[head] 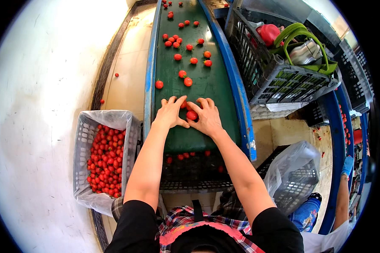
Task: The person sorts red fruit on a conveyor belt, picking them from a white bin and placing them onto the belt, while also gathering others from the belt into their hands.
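My left hand (170,114) reaches over the green conveyor belt (202,98), fingers spread, its fingertips beside a partly hidden cherry tomato (183,104). Close by on the right, my right hand (208,116) curls around a red cherry tomato (192,115), which shows between its thumb and index finger. Both thumbs nearly meet below that tomato. Further up the belt lie several loose cherry tomatoes, among them a pair (187,82) just beyond my fingers and a single one (159,84) by the left rail. What lies under my palms is hidden.
Blue rails (240,107) edge the belt. A dark crate (196,185) with some tomatoes sits below its end. At left stands a lined crate (131,132) of tomatoes; at right, a crate (291,80) with bags and a plastic-lined crate (293,177). A co-worker's gloved hand (347,165) shows far right.
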Demonstrator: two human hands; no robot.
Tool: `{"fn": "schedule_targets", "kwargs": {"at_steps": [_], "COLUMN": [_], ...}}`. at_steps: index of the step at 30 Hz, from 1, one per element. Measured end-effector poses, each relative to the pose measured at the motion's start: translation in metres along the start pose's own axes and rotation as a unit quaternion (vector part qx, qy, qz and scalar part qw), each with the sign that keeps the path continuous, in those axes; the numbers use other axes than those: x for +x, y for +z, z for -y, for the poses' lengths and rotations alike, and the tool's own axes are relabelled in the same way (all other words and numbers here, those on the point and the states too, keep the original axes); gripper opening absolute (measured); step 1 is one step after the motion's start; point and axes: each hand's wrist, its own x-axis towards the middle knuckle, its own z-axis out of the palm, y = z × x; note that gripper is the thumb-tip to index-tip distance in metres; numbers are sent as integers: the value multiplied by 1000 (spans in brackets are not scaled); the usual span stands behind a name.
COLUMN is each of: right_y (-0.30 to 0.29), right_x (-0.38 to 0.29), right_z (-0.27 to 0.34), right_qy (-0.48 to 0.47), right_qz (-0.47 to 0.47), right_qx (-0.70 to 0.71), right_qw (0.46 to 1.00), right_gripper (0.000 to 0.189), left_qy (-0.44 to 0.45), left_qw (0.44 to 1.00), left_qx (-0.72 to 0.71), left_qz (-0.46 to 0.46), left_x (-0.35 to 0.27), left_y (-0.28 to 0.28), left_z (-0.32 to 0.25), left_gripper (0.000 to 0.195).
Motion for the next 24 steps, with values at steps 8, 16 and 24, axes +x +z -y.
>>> {"fn": "schedule_targets", "kwargs": {"at_steps": [8, 16, 24], "right_y": [14, -18, -25], "right_x": [-10, -7, -26], "right_z": [-6, 9, 99], "right_qy": [26, 250, 308], "right_qz": [-49, 33, -19], "right_qx": [-51, 477, 876], "right_qw": [997, 842, 369], "right_gripper": [43, 42, 34], "left_qy": [57, 41, -50], "left_qw": [977, 899, 444], "left_qx": [6, -425, -885], "left_qz": [-204, -92, -131], "left_x": [-28, -26, -106], "left_y": [60, 50, 13], "left_z": [-19, -3, -7], "left_gripper": [45, 38, 53]}}
